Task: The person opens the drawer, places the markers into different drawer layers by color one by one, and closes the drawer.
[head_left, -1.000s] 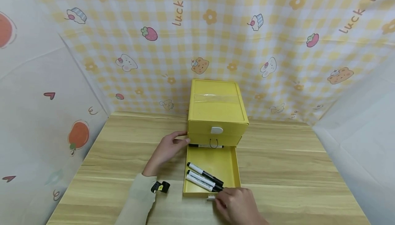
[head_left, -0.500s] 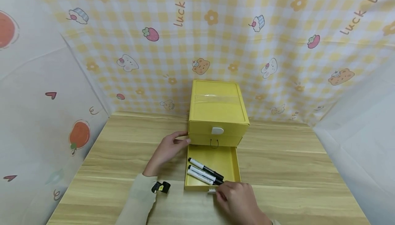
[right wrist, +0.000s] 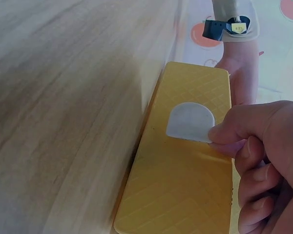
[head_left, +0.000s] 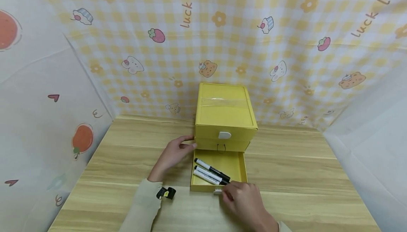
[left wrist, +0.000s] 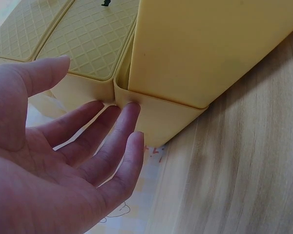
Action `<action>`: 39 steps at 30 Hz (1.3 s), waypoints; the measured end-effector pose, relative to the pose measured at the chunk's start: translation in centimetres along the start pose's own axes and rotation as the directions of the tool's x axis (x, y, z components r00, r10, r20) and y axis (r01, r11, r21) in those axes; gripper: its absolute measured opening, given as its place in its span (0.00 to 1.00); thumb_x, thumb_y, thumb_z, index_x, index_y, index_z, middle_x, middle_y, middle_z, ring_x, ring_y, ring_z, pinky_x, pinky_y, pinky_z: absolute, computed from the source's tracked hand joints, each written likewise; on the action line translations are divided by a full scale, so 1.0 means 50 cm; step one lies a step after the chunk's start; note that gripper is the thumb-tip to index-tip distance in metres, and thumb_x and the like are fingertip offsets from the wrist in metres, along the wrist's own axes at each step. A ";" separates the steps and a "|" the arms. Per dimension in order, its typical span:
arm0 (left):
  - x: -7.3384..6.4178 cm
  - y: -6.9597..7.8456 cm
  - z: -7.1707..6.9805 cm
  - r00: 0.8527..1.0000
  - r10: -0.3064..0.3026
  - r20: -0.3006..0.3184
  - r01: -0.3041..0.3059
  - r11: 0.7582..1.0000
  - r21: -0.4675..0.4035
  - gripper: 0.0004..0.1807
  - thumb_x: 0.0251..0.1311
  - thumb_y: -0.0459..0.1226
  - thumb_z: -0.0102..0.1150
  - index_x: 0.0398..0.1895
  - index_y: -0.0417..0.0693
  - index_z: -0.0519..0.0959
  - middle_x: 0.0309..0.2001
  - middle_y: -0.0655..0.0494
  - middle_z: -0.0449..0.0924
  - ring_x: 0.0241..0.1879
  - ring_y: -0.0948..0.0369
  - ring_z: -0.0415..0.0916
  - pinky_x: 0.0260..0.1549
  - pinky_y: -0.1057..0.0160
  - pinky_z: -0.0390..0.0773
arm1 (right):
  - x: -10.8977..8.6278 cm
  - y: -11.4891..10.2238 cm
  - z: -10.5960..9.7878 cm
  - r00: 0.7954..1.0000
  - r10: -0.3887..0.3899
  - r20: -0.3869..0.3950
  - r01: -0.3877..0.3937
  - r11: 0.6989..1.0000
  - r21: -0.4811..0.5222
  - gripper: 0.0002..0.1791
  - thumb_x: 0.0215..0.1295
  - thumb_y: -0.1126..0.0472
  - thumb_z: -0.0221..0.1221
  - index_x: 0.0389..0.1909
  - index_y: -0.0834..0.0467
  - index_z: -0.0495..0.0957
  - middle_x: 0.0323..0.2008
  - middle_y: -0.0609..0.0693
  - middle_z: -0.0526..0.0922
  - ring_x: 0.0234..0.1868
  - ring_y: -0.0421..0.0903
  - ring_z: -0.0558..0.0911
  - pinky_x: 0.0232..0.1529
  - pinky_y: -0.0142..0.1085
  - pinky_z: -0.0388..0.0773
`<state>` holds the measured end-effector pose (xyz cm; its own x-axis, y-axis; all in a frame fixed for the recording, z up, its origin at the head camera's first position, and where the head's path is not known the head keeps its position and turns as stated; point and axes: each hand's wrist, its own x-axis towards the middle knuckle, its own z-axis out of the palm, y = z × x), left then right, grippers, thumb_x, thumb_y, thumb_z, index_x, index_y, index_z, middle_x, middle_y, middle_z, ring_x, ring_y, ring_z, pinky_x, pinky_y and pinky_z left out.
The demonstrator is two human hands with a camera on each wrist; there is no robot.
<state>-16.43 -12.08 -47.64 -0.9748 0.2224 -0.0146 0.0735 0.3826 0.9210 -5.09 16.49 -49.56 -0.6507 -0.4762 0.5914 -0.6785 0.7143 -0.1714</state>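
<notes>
A yellow drawer cabinet [head_left: 225,113] stands on the table, its bottom drawer [head_left: 236,165] partly pulled out. Black-and-white markers [head_left: 206,174] lie slantwise inside, toward the drawer's front. My right hand [head_left: 245,201] pinches the white drawer handle [right wrist: 191,122] at its edge between thumb and index finger, the other fingers curled. At the cabinet's left side is my left hand [head_left: 172,153], its fingers loosely extended. In the left wrist view, fingertips [left wrist: 132,108] touch or nearly touch the cabinet's side wall.
The upper drawer carries another white handle [head_left: 224,135]; a thin dark loop [head_left: 221,148] hangs from the middle drawer. Wood-grain tabletop [head_left: 295,175] extends on both sides. A checked yellow curtain [head_left: 178,48] hangs right behind the cabinet.
The bottom drawer has slid inward, away from me, with my right hand following on its handle. A marker at the drawer's back has passed out of sight beneath the cabinet. The left hand stays put.
</notes>
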 end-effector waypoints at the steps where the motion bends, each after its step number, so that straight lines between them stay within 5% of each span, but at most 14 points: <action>1: 0.000 0.000 0.000 1.000 -0.001 0.000 0.001 1.000 0.000 0.29 0.79 0.49 0.66 0.76 0.44 0.79 0.64 0.40 0.85 0.59 0.46 0.87 0.51 0.45 0.87 | 0.001 0.001 0.001 1.000 -0.001 0.000 0.001 1.000 -0.002 0.10 0.48 0.66 0.79 0.24 0.50 0.86 0.22 0.36 0.81 0.20 0.27 0.72 0.19 0.23 0.67; 39: 0.003 -0.003 0.000 1.000 -0.006 -0.004 0.006 1.000 -0.011 0.29 0.79 0.48 0.66 0.75 0.43 0.79 0.62 0.41 0.86 0.58 0.47 0.87 0.52 0.43 0.86 | 0.066 0.056 0.034 0.998 0.058 0.029 -0.056 0.997 -0.049 0.10 0.50 0.69 0.81 0.25 0.57 0.88 0.23 0.46 0.87 0.16 0.33 0.74 0.17 0.20 0.64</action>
<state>-16.60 -12.09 -47.76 -0.9761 0.2167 -0.0182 0.0657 0.3739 0.9251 -9.69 16.05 -49.43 -0.6984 -0.4493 0.5571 -0.6236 0.7640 -0.1657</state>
